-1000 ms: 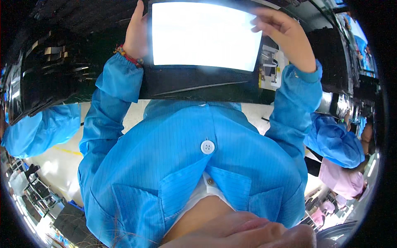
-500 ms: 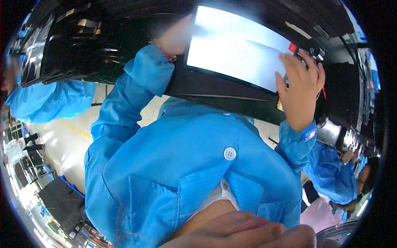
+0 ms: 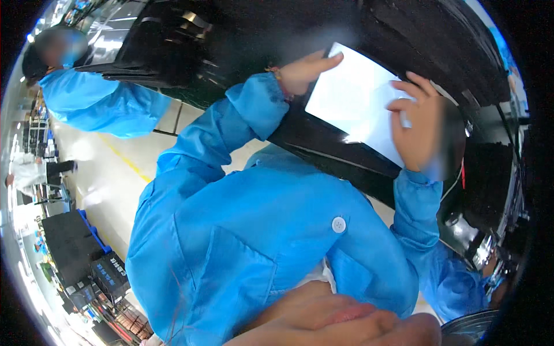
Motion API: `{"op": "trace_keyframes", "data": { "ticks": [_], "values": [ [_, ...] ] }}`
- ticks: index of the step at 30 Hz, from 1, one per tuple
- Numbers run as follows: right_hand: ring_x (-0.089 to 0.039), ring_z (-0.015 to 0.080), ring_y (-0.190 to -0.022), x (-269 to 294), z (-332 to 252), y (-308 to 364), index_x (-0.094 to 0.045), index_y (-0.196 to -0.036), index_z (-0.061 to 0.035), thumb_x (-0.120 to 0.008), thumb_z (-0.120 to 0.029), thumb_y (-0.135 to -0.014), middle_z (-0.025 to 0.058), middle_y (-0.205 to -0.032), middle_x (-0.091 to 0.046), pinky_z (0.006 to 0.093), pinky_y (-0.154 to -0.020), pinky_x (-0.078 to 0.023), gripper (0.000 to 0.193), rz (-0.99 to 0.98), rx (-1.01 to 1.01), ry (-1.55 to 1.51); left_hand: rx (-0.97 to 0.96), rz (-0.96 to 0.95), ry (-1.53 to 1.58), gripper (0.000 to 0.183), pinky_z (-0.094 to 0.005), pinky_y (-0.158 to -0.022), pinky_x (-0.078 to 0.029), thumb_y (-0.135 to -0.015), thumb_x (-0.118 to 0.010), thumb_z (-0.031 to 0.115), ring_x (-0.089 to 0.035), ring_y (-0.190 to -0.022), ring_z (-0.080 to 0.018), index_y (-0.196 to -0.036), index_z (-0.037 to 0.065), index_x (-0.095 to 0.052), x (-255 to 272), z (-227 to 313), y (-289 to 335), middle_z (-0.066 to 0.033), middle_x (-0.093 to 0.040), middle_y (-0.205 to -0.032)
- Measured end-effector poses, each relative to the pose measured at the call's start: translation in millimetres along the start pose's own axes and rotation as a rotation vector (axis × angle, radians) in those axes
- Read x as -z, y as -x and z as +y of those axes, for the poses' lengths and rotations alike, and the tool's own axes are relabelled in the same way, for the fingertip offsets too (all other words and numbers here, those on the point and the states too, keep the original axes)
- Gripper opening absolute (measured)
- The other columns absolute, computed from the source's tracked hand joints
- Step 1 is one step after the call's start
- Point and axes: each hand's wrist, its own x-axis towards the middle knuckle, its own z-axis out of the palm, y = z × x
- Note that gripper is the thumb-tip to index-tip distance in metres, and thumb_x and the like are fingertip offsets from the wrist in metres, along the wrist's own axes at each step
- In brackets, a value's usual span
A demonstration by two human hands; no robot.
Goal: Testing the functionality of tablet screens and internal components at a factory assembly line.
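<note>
A flat rectangular panel with a glowing white face and a dark border lies tilted over the black work surface. At its far left corner my left hand grips it, the thumb on the lit face and the other fingers mostly hidden at the edge. Over the panel's right end is my right hand, its fingers bent and apart. Some of those fingertips reach over the bright face; whether they touch it I cannot tell. Blur covers the outer side of that hand and its wrist.
The black work surface spans the top. A co-worker in a blue coat is at the left, and another blue sleeve shows at lower right. A thin red item and a pale cable lie right of my right hand.
The view has turned, and the panel now looks smaller and more steeply slanted. My left thumb now shows on its corner. The red tab at its right end no longer shows.
</note>
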Motion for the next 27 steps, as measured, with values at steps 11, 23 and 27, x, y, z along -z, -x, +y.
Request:
{"op": "trace_keyframes", "data": {
  "ticks": [11,23,27],
  "values": [
    [-0.047,0.021,-0.105,50,125,148,-0.054,-0.077,-0.003,-0.052,0.003,-0.08,0.0127,-0.12,-0.048,0.0318,-0.093,-0.036,0.007,0.455,-0.632,-1.021,-0.045,0.062,-0.107,0.052,-0.0334,-0.084,-0.044,-0.09,-0.042,0.049,-0.056,-0.096,-0.0164,-0.115,0.006,-0.054,-2,2,0,-0.0086,-0.059,-0.108],
    [-0.049,0.02,-0.082,26,-4,74,-0.061,-0.079,-0.0046,-0.064,-0.001,-0.065,0.011,-0.1,-0.05,0.0313,-0.075,-0.042,0.015,0.128,-0.395,-0.336,0.126,0.257,0.049,0.061,-0.039,-0.089,-0.044,-0.088,-0.037,0.056,-0.053,-0.107,-0.0228,-0.122,0.006,-0.048,-3,-1,-5,-0.0138,-0.053,-0.12],
    [-0.05,0.0217,-0.072,18,-39,59,-0.063,-0.076,-0.0082,-0.067,-0.002,-0.063,0.0098,-0.078,-0.049,0.0314,-0.059,-0.04,0.015,-0.027,-0.291,-0.146,0.2,-0.09,0.43,0.068,-0.0361,-0.099,-0.032,-0.088,-0.03,0.059,-0.046,-0.114,-0.0259,-0.126,0.005,-0.045,7,-1,-18,-0.0111,-0.05,-0.125]
  ]
}}
